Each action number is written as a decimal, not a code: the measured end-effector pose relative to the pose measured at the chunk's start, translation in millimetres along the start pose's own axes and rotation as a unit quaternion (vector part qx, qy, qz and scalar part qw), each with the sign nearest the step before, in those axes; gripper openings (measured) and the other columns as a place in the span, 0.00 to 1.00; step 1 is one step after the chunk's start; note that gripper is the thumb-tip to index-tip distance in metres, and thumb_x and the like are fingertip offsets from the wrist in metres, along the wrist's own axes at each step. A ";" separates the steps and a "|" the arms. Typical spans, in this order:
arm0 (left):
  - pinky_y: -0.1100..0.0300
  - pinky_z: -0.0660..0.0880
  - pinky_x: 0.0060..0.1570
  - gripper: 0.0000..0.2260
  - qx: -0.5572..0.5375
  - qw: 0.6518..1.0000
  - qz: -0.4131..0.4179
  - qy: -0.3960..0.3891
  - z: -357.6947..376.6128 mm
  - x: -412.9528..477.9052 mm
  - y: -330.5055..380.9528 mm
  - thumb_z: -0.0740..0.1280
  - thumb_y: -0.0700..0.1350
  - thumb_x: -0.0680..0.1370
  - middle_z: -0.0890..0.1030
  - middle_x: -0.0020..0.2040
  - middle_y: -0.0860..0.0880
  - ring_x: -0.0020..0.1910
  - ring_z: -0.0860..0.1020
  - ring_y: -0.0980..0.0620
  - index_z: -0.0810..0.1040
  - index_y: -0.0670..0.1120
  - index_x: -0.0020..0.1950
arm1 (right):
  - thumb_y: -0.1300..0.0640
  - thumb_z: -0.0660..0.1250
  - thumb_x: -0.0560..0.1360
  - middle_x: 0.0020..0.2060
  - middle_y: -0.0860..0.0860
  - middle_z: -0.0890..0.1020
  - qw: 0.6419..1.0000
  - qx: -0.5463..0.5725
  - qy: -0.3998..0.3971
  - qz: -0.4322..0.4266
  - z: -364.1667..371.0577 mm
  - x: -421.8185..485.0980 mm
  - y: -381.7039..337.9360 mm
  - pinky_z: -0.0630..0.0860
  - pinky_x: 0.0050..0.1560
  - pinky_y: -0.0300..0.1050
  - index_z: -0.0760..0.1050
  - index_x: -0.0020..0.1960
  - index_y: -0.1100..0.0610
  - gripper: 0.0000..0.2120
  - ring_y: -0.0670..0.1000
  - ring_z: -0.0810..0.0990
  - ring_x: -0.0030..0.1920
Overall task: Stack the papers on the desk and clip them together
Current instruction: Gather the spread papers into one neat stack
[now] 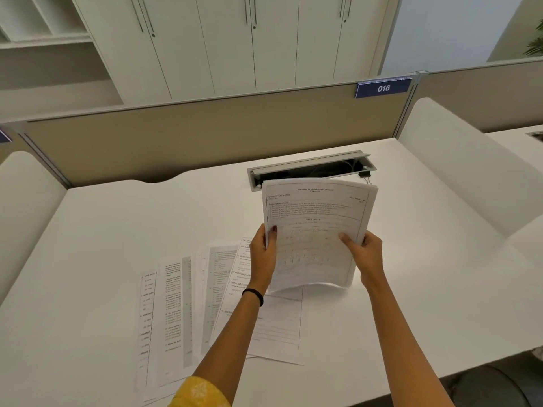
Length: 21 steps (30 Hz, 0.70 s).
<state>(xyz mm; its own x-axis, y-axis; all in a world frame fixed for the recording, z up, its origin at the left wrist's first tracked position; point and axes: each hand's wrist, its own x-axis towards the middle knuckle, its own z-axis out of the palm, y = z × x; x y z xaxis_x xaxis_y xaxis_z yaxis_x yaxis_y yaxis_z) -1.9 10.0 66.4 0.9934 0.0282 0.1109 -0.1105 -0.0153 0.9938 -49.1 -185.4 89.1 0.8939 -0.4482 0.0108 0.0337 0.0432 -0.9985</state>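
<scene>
cable tray [308, 160]: cables inside; binder clip [363, 174] at its right end | left hand [263, 257] and right hand [367, 254] grip paper stack [317, 212] upright before tray

Printed stack [317, 230] stands upright beside fanned loose sheets [182, 312]; black binder clip [364, 175] behind.

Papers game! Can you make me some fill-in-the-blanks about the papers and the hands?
1. The left hand and right hand hold a stack of ____.
2. The black wristband is on the ____ arm.
3. The blue sign reads ____.
Missing words: papers, left, 016.
</scene>
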 end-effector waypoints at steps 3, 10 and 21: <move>0.56 0.81 0.46 0.13 0.005 1.000 0.007 0.004 -0.4 1.0 2.0 0.57 0.52 0.79 0.80 0.51 0.47 0.50 0.81 0.49 0.75 0.45 0.57 | 0.62 0.70 0.71 0.45 0.51 0.84 1.000 0.010 -0.016 -0.005 -2.7 -0.2 -1.7 0.80 0.39 0.38 0.79 0.48 0.57 0.06 0.48 0.84 0.44; 0.62 0.75 0.56 0.08 0.087 0.992 -0.080 -0.042 -9.1 2.2 -32.8 0.59 0.48 0.80 0.78 0.53 0.54 0.54 0.77 0.56 0.74 0.50 0.55 | 0.62 0.70 0.72 0.47 0.53 0.84 0.998 -0.019 -0.028 0.062 -14.8 -3.9 26.6 0.82 0.39 0.43 0.79 0.52 0.58 0.09 0.51 0.84 0.44; 0.60 0.77 0.44 0.11 0.149 0.969 -0.186 -0.056 -35.9 -25.7 -82.7 0.60 0.41 0.79 0.79 0.55 0.45 0.47 0.77 0.51 0.73 0.45 0.61 | 0.62 0.70 0.71 0.49 0.59 0.83 0.979 -0.085 0.019 0.186 -23.8 -22.2 102.7 0.81 0.48 0.56 0.78 0.53 0.60 0.11 0.58 0.83 0.45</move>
<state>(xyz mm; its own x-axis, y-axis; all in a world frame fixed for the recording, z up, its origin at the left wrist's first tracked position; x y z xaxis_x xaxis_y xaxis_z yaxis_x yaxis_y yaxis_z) -19.3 46.5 -18.2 0.9615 -0.0214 -0.2739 0.2536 -0.3144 0.9148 -76.2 -192.3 -15.0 0.8130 -0.4627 -0.3535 -0.3685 0.0614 -0.9276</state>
